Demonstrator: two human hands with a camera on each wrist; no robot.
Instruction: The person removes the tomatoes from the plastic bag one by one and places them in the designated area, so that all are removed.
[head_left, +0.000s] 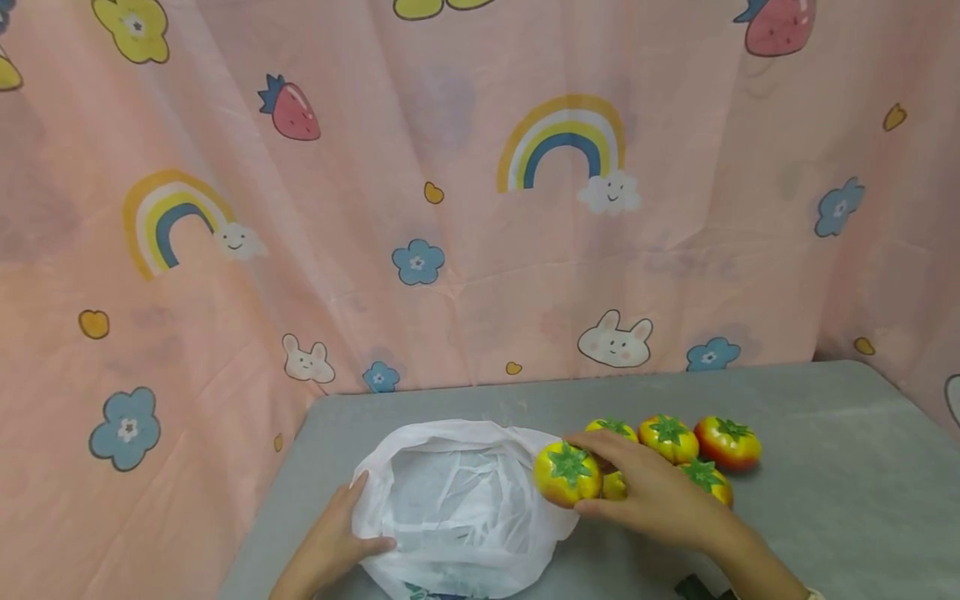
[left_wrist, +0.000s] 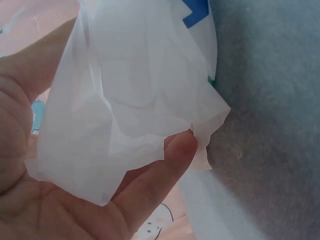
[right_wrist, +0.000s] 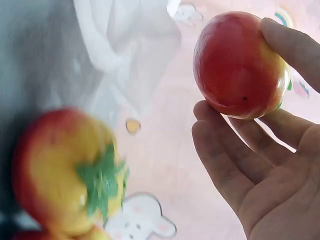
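My left hand [head_left: 330,533] grips the left rim of a white plastic bag [head_left: 408,437], thumb over the edge; the bag stands with its mouth spread open. In the left wrist view, thin plastic [left_wrist: 130,95] lies between the thumb and fingers. My right hand [head_left: 660,492] holds a glossy yellow-red persimmon [head_left: 567,475] with a green calyx, thumb and fingertips around it. The fruit overlaps the bag's right rim in the head view. Its red underside [right_wrist: 240,65] faces the right wrist camera.
Several more persimmons [head_left: 727,442] sit together on the grey table [head_left: 832,467], behind and partly hidden by the right hand. A pink printed curtain [head_left: 465,317] hangs along the table's back edge. Something dark [head_left: 693,587] shows at the bottom edge.
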